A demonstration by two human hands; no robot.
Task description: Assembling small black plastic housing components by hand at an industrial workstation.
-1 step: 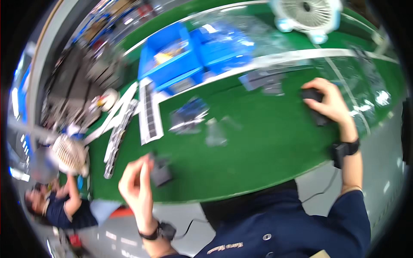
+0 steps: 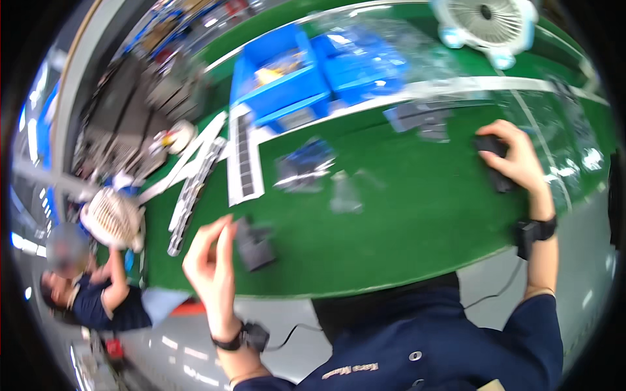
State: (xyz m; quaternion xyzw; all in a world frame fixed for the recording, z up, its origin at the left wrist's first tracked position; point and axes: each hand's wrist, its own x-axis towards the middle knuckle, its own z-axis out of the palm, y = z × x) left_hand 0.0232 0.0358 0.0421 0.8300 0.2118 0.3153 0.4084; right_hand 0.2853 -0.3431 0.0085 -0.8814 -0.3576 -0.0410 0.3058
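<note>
My left hand (image 2: 212, 260) is over the left front of the green table, thumb and fingertips pinched together. Whatever is in that pinch, if anything, is too small to make out. Right beside the fingertips lies a dark grey blocky piece (image 2: 256, 246), apparently apart from them. At the right side of the table, my right hand (image 2: 515, 156) is closed round a black blocky piece (image 2: 490, 144), thumb on the near side. Just below it a second dark part (image 2: 502, 182) shows, and I cannot tell whether the two are joined. Both wrists wear black bands with small boxes.
Clear bags (image 2: 303, 166) with dark parts lie mid-table, beside a small clear bag (image 2: 344, 193). Flat dark pieces (image 2: 424, 117) lie farther back. White strips (image 2: 246, 156) lie left, blue bins (image 2: 280, 78) behind. A fan (image 2: 486, 23) stands far right; another person (image 2: 98, 293) sits left.
The whole view has shifted a little to the right. Beside the dark grey piece, my left hand has drawn slightly left and up. My right hand keeps its grip on the black piece.
</note>
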